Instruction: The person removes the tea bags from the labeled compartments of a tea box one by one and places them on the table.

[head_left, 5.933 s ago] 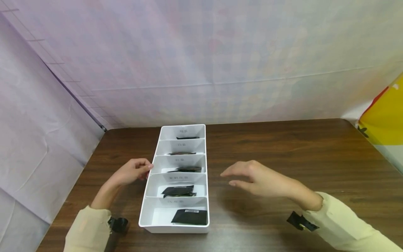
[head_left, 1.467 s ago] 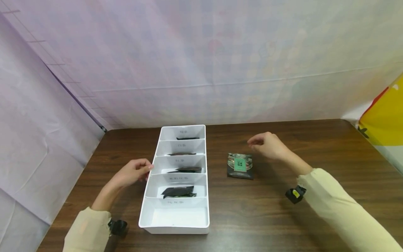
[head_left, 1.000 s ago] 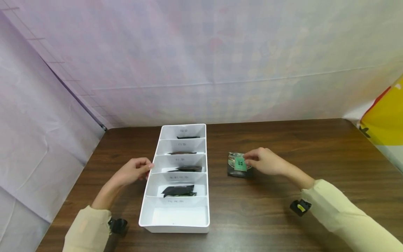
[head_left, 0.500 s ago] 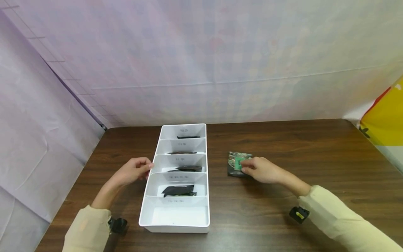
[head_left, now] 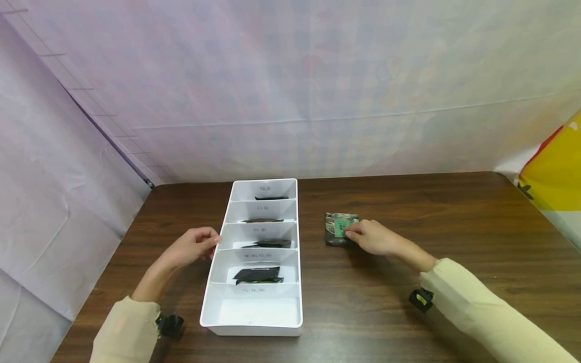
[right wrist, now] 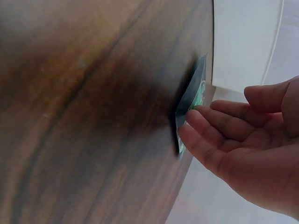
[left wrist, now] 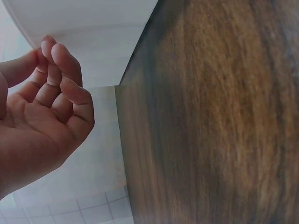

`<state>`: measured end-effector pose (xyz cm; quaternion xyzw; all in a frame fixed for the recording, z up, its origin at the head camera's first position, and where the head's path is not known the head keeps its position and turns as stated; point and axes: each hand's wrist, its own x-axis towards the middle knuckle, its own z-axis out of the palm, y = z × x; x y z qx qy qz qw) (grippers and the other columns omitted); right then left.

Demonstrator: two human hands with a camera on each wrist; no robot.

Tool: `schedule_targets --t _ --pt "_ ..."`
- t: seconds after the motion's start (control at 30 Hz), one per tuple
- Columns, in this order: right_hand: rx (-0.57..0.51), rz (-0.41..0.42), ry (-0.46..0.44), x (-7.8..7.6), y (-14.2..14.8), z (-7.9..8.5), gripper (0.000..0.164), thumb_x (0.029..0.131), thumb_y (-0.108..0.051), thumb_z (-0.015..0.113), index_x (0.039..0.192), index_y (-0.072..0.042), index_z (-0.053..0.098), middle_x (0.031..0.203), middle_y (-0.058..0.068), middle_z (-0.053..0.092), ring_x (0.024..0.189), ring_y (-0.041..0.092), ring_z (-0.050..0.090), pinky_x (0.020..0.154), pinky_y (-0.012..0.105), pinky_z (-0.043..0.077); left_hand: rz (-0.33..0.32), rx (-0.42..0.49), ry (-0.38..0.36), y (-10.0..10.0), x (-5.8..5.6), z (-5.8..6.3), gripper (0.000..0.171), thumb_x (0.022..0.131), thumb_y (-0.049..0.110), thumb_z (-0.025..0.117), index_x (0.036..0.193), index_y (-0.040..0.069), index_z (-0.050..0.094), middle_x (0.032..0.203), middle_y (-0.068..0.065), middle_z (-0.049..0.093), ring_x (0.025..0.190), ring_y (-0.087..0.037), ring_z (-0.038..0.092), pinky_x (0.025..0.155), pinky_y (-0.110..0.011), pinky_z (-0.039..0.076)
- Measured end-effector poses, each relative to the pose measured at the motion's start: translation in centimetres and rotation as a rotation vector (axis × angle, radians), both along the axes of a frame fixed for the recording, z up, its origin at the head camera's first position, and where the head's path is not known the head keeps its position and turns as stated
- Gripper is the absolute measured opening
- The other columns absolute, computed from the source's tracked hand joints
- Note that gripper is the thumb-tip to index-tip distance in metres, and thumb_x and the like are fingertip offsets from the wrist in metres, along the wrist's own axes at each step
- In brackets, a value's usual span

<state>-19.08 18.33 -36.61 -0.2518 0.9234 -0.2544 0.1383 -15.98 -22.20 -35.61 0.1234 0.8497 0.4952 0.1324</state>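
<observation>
A white divided box (head_left: 255,330) stands left of the table's middle, its compartments labelled on the inner walls. My left hand (head_left: 192,247) pinches its left rim between thumb and curled fingers; in the left wrist view the left hand (left wrist: 49,102) has thumb and index tips meeting at the rim. Right of the box, a flat dark tea packet (head_left: 334,237) with a green label lies on the table. My right hand (head_left: 374,238) touches its right part with extended fingertips, covering some of the label. In the right wrist view the tea packet (right wrist: 192,91) lies under straight fingers, thumb apart.
Dark packets (head_left: 256,275) lie in the four rear compartments, none in the front one. The brown wooden table (head_left: 408,212) meets a pale curtain (head_left: 308,101) at its back edge. A yellow cloth (head_left: 554,171) hangs at the far right.
The tea packet has gone from the box's front compartment to the table. My right hand has come down onto it, and it has slid slightly away and left. The left hand stays put.
</observation>
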Motion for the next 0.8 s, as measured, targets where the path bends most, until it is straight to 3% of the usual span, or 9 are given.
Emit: schedule_targets --t 0.8 --pt "0.061 -0.024 -0.137 -5.7 -0.8 0.2 0.039 0.099 -0.016 0.036 0.128 0.009 0.044 0.129 0.026 0.045 0.120 0.040 0.040 0.096 0.049 0.034 0.006 0.008 -0.018 0.0 -0.1 0.0 0.020 0.093 0.008 0.050 0.087 -0.011 0.052 0.065 -0.008 0.052 0.060 -0.017 0.048 0.052 -0.027 0.038"
